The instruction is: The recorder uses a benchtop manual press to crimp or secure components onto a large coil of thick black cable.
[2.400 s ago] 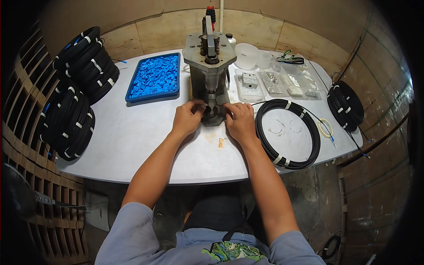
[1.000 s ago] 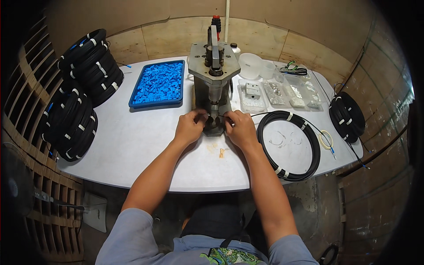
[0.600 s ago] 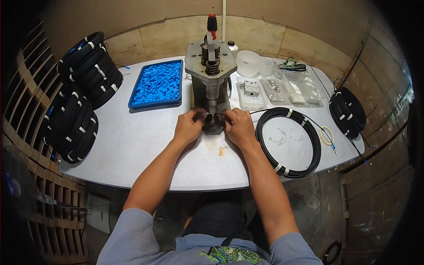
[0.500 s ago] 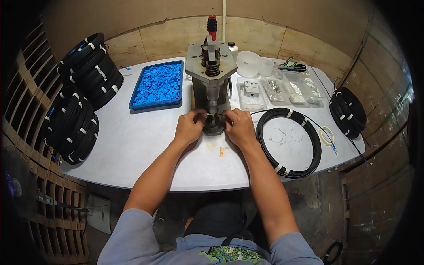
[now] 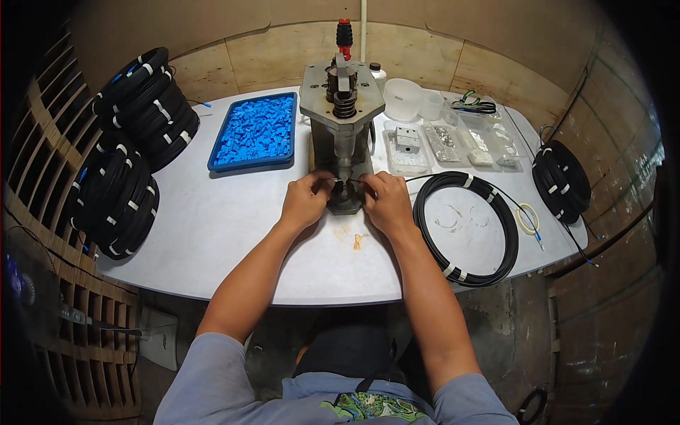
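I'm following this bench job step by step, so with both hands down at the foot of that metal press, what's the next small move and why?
Probably free one hand and bring it up to the red-tipped lever. Both the left hand and right hand are pinched around a small part at the base of the press, with the thin black cable leading in, so the piece looks seated, though the fingers hide it.

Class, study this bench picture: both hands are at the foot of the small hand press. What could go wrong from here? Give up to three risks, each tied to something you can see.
1. The left hand and right hand both sit at the base of the grey metal hand press; fingers might be pinched if its ram dropped.
2. The thin black cable running from the large black cable coil to the press could snag or kink.
3. The stacked black cable coils overhang the white table edge and might slide off.
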The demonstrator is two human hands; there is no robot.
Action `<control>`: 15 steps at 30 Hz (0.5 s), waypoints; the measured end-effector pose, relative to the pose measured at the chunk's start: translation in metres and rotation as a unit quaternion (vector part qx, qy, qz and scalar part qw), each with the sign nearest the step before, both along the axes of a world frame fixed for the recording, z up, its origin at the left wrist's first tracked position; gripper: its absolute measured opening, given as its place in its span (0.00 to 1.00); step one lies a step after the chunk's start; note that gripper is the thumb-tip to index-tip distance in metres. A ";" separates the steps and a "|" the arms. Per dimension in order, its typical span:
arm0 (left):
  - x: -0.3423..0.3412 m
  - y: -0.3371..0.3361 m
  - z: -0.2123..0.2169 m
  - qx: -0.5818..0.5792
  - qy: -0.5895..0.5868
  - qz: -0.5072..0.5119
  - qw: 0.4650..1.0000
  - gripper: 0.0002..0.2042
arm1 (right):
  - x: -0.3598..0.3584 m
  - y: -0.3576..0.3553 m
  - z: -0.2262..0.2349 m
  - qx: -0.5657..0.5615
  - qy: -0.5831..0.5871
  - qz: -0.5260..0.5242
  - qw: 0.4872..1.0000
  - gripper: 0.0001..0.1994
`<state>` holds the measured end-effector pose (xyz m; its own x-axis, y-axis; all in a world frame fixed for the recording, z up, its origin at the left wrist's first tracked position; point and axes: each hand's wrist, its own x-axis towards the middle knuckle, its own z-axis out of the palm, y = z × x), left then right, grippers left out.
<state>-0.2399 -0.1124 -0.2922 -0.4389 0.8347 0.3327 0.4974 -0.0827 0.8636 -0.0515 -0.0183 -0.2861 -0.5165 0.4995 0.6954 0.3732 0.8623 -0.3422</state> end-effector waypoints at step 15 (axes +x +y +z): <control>0.008 -0.012 0.015 -0.007 0.051 -0.014 0.999 0.12 | 0.007 -0.007 0.002 0.000 0.007 0.009 1.000 0.07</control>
